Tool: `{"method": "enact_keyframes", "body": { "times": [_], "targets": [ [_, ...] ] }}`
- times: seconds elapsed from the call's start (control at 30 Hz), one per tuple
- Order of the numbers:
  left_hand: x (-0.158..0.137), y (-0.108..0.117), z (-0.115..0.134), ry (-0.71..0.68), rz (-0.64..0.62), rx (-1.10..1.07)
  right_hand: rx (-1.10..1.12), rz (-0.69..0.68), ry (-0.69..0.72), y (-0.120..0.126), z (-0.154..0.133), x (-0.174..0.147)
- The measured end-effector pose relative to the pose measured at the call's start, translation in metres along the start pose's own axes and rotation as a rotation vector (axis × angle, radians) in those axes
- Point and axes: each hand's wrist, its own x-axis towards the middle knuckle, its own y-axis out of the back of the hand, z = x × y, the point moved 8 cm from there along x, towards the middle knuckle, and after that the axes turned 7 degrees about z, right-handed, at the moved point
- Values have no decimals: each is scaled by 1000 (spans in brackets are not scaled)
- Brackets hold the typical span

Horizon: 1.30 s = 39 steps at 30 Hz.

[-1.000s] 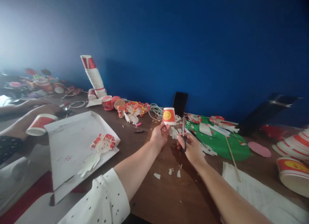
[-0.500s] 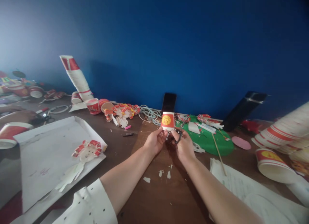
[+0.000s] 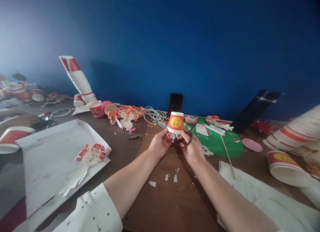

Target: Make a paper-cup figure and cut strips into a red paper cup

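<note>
A red and white paper cup (image 3: 176, 123) with a round yellow emblem is held up over the brown table, its wider rim down. My left hand (image 3: 160, 143) grips the cup's lower left edge between thumb and fingers. At its lower right edge, my right hand (image 3: 192, 148) has the thumb against the rim. Black-handled scissors (image 3: 188, 138) are in that same hand, their blades pointing up and right beside the cup. Small white paper scraps (image 3: 175, 178) lie on the table below my hands.
A phone (image 3: 175, 103) leans against the blue wall. A tall leaning cup stack (image 3: 79, 81) and cut paper figures (image 3: 128, 116) stand left. A white box lid (image 3: 50, 168) lies nearer. On the right are a green sheet (image 3: 235, 150), a black bottle (image 3: 255, 110), and another person's hand (image 3: 30, 119) far left.
Both hands have brought the cup slightly closer and tipped it a little, so it looks larger. The scissors stay in my right hand. The view has shifted slightly.
</note>
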Motion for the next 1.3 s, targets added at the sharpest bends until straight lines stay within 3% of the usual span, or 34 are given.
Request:
{"method": "enact_keyframes", "body": {
  "times": [0.43, 0.63, 0.8, 1.0, 1.17, 1.3],
  "targets": [
    [-11, -9, -4, 106, -101, 38, -15, 49, 53, 8, -10, 6],
    [-20, -20, -3, 123, -240, 28, 13, 10, 27, 3, -11, 4],
    [-12, -16, 11, 40, -174, -9, -224, -36, 43, 2, -3, -5],
    [-3, -12, 28, -11, -126, -109, -679, -266, -38, -16, 19, -33],
    [-2, -10, 33, -38, -109, -98, -782, -392, 29, -28, 20, -45],
    [-4, -8, 26, -22, -76, 26, -814, -399, 111, -29, 15, -44]
  ]
}}
